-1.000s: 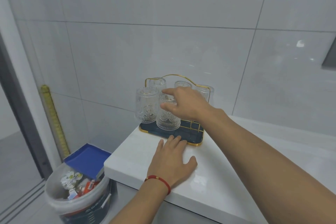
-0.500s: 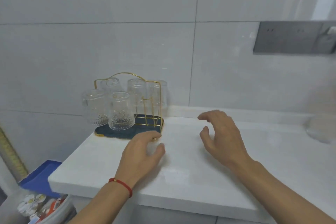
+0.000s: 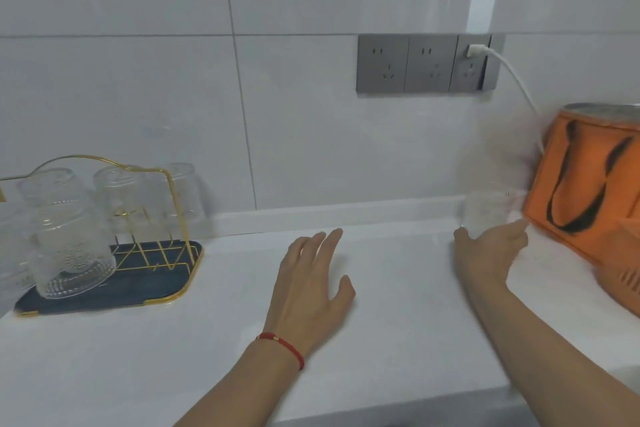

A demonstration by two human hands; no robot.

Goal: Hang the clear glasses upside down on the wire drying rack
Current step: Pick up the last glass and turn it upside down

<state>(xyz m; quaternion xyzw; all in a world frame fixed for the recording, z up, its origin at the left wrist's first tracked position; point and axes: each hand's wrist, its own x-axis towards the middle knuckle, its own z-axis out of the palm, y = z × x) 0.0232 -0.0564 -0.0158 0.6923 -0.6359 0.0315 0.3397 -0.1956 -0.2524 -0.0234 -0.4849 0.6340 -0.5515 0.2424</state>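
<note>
Reaching out toward two o'clock, the right hand [image 3: 490,253] now has its fingers spread and cupped around the near side of a clear glass [image 3: 485,215] that stands on the white counter [image 3: 398,340] just beside an orange bag [image 3: 585,204]; motion blur makes it hard to tell whether the fingers already touch the glass or merely bracket it, and nothing shows a closed grip yet. A second ago this hand was at the wire drying rack [image 3: 149,211], setting a glass among the others; half a second ago it had swung clear and hovered open over the bare counter. The view has panned with it, so the rack has slid from the middle to nine o'clock, and the bag and the grey wall sockets [image 3: 426,64] at one o'clock have come into sight. The left hand [image 3: 308,288] has come away from the tray edge and lies flat on the counter near six o'clock, fingers loosely spread, holding nothing, a red cord bracelet [image 3: 284,347] at the wrist. On the rack several glasses [image 3: 69,253] hang mouth down over the dark tray [image 3: 166,284], and the prongs on its right side look free. My reading is that one placement is finished and the next pickup is beginning: this glass must be gripped, carried across to nine o'clock, turned over and lowered onto a free prong. Being clear, smooth and hard to see against the pale wall, it could be nudged into the bag.
</note>
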